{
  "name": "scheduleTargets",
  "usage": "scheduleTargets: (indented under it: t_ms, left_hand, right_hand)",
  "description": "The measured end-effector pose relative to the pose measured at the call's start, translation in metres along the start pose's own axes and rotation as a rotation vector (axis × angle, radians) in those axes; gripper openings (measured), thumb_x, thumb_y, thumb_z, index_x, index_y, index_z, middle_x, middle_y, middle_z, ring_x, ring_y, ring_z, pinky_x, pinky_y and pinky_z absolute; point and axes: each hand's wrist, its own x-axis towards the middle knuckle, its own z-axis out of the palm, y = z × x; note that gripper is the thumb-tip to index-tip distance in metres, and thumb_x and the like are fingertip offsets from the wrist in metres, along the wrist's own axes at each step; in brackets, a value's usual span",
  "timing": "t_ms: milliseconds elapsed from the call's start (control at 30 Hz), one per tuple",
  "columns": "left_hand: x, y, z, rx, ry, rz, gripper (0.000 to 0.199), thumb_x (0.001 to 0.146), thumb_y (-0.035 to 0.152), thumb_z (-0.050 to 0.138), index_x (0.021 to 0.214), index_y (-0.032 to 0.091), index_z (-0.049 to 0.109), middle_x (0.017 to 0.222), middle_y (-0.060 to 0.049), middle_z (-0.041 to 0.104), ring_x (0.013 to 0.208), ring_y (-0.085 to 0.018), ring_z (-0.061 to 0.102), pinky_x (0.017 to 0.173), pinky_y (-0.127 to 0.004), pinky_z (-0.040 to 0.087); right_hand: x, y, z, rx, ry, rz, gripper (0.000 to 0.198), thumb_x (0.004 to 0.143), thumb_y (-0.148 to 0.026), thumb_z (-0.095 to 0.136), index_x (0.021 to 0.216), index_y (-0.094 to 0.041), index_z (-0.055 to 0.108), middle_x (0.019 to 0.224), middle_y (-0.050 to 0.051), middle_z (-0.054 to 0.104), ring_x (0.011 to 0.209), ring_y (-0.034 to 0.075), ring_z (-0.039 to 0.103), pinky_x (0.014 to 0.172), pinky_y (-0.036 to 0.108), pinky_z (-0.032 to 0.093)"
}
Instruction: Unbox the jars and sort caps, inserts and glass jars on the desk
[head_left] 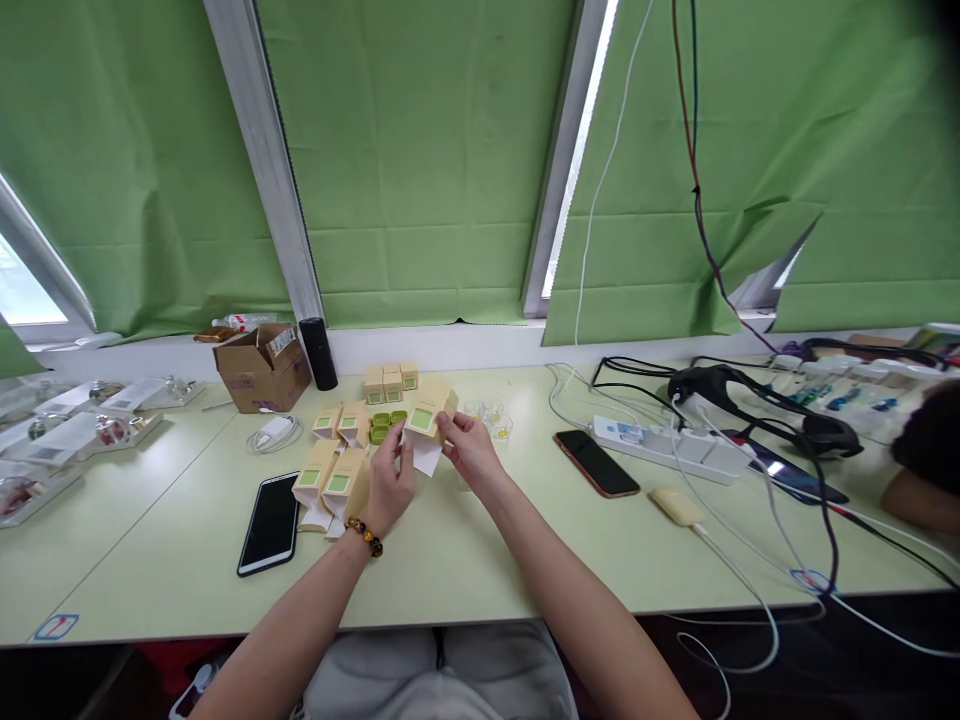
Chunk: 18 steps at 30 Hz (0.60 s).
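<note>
Between my hands, raised over the table, is a small tan paper box [431,405] with a green window and a white flap hanging from its near end. My left hand [391,478] pinches the box's left side, a beaded bracelet on its wrist. At the right side, my right hand [471,447] grips the same box with thumb and fingers. Several similar boxes [346,484] with loose flaps lie left of my left hand. Small green containers [380,425] sit just behind it. Clear containers with yellow bits [495,420] stand behind my right hand.
Closed small boxes [390,382] stand farther back. A dark phone [270,522] lies left, another phone [598,463] right. Cables run around a white power strip [667,447]. A cardboard carton [262,368] and black cylinder [319,354] stand back left. Part of another person [926,480] shows far right.
</note>
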Motion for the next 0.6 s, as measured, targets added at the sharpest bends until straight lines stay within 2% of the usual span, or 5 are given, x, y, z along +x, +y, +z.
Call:
scheduleTargets:
  t_ms: [167, 267, 400, 500, 600]
  left_hand:
    - [0.002, -0.007, 0.003, -0.093, 0.066, -0.128, 0.034, 0.098, 0.046, 0.061, 0.120, 0.021, 0.059, 0.111, -0.011, 0.071, 0.092, -0.022, 0.070, 0.077, -0.033, 0.058]
    - [0.006, -0.009, 0.006, -0.292, 0.031, -0.164, 0.044, 0.085, 0.045, 0.078, 0.114, 0.021, 0.055, 0.111, -0.010, 0.069, 0.098, -0.022, 0.070, 0.081, -0.034, 0.058]
    - [0.008, -0.001, 0.006, -0.473, -0.096, -0.193, 0.064, 0.068, 0.036, 0.093, 0.115, 0.022, 0.051, 0.113, -0.007, 0.066, 0.100, -0.021, 0.068, 0.085, -0.033, 0.057]
    - [0.008, 0.007, 0.002, -0.531, -0.177, -0.212, 0.056, 0.077, 0.042, 0.087, 0.117, 0.020, 0.054, 0.113, -0.008, 0.067, 0.097, -0.020, 0.067, 0.082, -0.032, 0.057]
    - [0.008, 0.009, -0.002, -0.534, -0.182, -0.222, 0.042, 0.088, 0.048, 0.076, 0.114, 0.019, 0.059, 0.110, -0.009, 0.068, 0.091, -0.018, 0.067, 0.079, -0.031, 0.057]
  right_hand:
    - [-0.004, 0.005, 0.002, -0.011, -0.034, 0.060, 0.061, 0.065, -0.063, 0.091, 0.103, -0.019, 0.075, 0.110, 0.012, 0.081, 0.100, 0.029, 0.076, 0.072, 0.036, 0.064]
    - [-0.004, 0.006, 0.003, -0.055, -0.039, 0.066, 0.059, 0.066, -0.064, 0.089, 0.102, -0.019, 0.075, 0.109, 0.012, 0.081, 0.096, 0.027, 0.077, 0.069, 0.033, 0.064]
    - [-0.002, 0.004, 0.001, -0.062, 0.057, 0.021, 0.056, 0.063, -0.060, 0.092, 0.096, -0.018, 0.075, 0.102, 0.011, 0.082, 0.089, 0.027, 0.077, 0.071, 0.034, 0.064]
    - [-0.002, 0.004, 0.000, -0.069, 0.113, -0.056, 0.053, 0.062, -0.054, 0.093, 0.096, -0.019, 0.074, 0.103, 0.010, 0.082, 0.086, 0.027, 0.077, 0.074, 0.038, 0.065]
    - [-0.004, 0.006, 0.000, -0.124, 0.123, -0.088, 0.049, 0.065, -0.053, 0.090, 0.096, -0.019, 0.072, 0.094, 0.008, 0.081, 0.067, 0.025, 0.074, 0.058, 0.039, 0.063]
